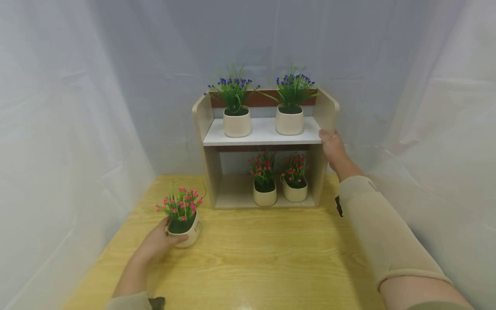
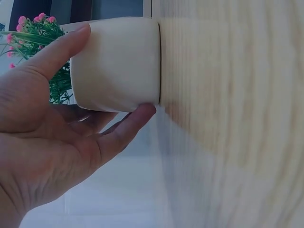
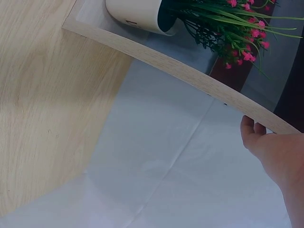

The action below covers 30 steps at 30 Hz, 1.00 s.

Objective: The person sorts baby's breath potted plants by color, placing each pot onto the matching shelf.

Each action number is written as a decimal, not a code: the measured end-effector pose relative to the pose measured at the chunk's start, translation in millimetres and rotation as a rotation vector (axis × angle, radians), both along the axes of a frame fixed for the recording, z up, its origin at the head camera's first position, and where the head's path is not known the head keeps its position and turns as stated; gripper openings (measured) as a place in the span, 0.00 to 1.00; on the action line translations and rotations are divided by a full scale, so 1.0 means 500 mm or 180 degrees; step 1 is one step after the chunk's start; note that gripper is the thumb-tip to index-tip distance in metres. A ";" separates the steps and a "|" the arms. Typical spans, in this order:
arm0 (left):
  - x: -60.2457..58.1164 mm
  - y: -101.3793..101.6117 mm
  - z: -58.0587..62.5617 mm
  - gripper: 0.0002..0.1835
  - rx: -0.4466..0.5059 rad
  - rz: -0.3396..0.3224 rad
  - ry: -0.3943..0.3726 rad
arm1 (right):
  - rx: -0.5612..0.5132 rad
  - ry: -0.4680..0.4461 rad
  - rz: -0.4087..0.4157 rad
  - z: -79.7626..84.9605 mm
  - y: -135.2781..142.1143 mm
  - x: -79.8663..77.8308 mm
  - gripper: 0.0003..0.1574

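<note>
My left hand (image 1: 158, 239) grips a potted plant (image 1: 196, 229) with pink flowers, at the left of the table. In the left wrist view its white pot (image 2: 118, 61) has its base on or just at the tabletop, with thumb and fingers on opposite sides. Printed lettering shows on the pot. To the right, my right hand (image 1: 334, 150) holds the side panel of a two-tier wooden shelf (image 1: 327, 113), near the level of the upper board. In the right wrist view only part of that hand (image 3: 268, 149) shows, its fingertips at the panel's edge.
Two potted plants with purple flowers, left (image 1: 237, 124) and right (image 1: 289, 122), stand on the upper board. Below stand two red-pink flowered ones, one in the middle (image 1: 265, 197) and one at right (image 1: 295, 193). White sheeting (image 1: 155, 86) surrounds the wooden table (image 1: 248, 258).
</note>
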<state>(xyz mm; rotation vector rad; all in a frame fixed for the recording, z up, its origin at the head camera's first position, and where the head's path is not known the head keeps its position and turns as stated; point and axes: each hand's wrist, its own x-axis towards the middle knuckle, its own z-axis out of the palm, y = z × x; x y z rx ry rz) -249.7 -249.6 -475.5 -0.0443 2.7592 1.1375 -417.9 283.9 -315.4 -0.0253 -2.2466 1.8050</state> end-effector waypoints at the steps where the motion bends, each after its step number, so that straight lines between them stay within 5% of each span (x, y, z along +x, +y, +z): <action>1: 0.000 0.000 0.001 0.68 -0.0006 0.0011 0.0008 | 0.0008 -0.0001 -0.0007 0.000 0.000 0.000 0.43; 17: 0.002 0.006 0.004 0.71 0.0054 0.0129 -0.0070 | 0.0004 -0.0004 -0.0006 -0.001 -0.003 0.005 0.43; 30: 0.013 0.042 0.016 0.71 0.0444 0.0140 0.0037 | 0.0019 0.0046 -0.0006 -0.001 -0.002 0.002 0.42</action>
